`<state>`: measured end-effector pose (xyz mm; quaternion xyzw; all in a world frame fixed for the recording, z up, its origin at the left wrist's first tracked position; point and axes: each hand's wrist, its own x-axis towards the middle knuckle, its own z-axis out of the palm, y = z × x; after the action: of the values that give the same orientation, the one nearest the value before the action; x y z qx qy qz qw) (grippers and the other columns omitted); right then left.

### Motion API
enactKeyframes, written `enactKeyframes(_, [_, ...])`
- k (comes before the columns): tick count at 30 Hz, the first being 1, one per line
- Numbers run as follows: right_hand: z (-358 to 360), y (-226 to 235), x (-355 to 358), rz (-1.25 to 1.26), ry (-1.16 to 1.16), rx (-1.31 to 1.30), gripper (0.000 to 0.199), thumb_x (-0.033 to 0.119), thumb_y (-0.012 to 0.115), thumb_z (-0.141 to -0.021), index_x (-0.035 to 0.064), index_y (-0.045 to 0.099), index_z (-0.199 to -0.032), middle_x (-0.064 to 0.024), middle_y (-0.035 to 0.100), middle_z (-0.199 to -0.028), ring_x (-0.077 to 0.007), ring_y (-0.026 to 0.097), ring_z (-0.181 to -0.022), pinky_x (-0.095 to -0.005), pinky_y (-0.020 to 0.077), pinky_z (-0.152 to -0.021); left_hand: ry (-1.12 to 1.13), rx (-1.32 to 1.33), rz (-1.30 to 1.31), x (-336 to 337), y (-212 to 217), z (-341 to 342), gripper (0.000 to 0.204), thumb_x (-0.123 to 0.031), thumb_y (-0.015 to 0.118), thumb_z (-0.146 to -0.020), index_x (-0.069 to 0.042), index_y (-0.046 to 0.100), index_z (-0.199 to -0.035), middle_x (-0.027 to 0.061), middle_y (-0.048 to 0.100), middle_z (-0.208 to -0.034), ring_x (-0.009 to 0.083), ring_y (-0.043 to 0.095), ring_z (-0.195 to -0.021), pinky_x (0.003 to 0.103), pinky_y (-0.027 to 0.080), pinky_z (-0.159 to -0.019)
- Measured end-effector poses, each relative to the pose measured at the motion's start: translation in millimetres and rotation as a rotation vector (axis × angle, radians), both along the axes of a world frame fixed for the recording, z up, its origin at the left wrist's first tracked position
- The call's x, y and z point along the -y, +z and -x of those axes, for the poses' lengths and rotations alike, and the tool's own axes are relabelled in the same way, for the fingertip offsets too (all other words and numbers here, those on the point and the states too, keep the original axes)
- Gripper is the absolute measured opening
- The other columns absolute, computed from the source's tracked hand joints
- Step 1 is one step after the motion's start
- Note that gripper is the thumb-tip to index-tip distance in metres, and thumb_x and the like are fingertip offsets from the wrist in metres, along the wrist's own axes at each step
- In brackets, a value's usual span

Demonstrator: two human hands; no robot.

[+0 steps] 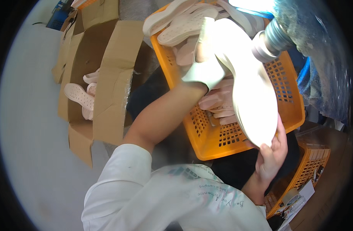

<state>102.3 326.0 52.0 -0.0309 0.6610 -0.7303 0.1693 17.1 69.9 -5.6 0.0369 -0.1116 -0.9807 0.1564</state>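
A pale shoe sole point(255, 92), washed out by a bright lamp, is held up at a slant over an orange basket point(207, 148). My right hand point(272, 154) grips its lower end, thumb on the near face and fingers along the edge. My left hand point(209, 71), in a white glove, is closed at the sole's upper left edge. Its fingers are partly behind the sole and lost in the glare. More pale pink soles point(188, 27) lie piled in the basket, some with small holes across their surface.
At the left stands an open cardboard box point(115, 81) with several perforated soles point(80, 96) inside. The lamp's grey flexible neck point(278, 34) reaches in at the upper right, close to the sole. Another orange basket point(305, 165) sits at the lower right with a tape roll point(291, 197).
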Motion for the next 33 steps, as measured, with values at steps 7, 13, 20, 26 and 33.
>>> enactKeyframes(7, [0.5,30.3,-46.5,0.052,0.011,0.061,0.087,0.018,0.056,-0.073,-0.0176,0.025,-0.147,-0.0331,0.056,-0.13,-0.0312,0.07,-0.106,-0.0269,0.0644,-0.068,0.166,-0.126,0.582,-27.8,-2.9,10.5,0.049,-0.046,0.059,-0.096,-0.004,0.059,-0.12,0.0114,0.064,-0.116,0.0232,0.061,-0.103,0.038,0.051,-0.092])
enactKeyframes(13, [48.9,6.1,17.1,0.22,0.121,0.022,0.079,0.019,0.052,-0.078,-0.0155,0.029,-0.146,-0.0319,0.052,-0.135,-0.0327,0.069,-0.106,-0.0277,0.0644,-0.072,0.508,0.102,1.253,20.7,8.8,21.8,0.045,-0.04,0.052,-0.102,0.0,0.058,-0.121,0.0144,0.062,-0.117,0.0251,0.06,-0.102,0.039,0.051,-0.089])
enactKeyframes(20, [123.1,-107.2,119.2,-0.028,0.108,0.218,0.062,0.03,0.057,-0.1,-0.0065,0.037,-0.146,-0.0221,0.052,-0.139,-0.027,0.058,-0.119,-0.0382,0.0548,-0.09,0.365,0.185,0.338,95.3,12.3,-5.1,0.044,-0.039,0.054,-0.1,0.0,0.058,-0.119,0.015,0.061,-0.118,0.0266,0.06,-0.101,0.042,0.051,-0.089])
enactKeyframes(26, [157.2,-172.9,184.3,-0.692,0.033,-0.252,0.091,0.058,0.074,-0.081,-0.0138,0.046,-0.129,-0.0344,0.056,-0.127,-0.0451,0.057,-0.118,-0.0437,0.0432,-0.102,0.475,0.187,-0.334,148.8,12.5,-20.4,0.045,-0.04,0.057,-0.098,0.0,0.057,-0.117,0.015,0.061,-0.118,0.0277,0.06,-0.101,0.044,0.05,-0.089])
enactKeyframes(33, [101.6,-180.7,218.0,-0.528,0.11,-0.183,0.1,0.024,0.076,-0.078,-0.0114,0.017,-0.151,-0.037,0.052,-0.134,-0.0442,0.055,-0.125,-0.0392,0.0378,-0.112,0.361,0.575,0.715,87.0,-57.8,10.5,0.029,-0.022,0.062,-0.092,0.003,0.055,-0.106,0.0145,0.064,-0.094,0.0231,0.06,-0.078,0.035,0.05,-0.064])
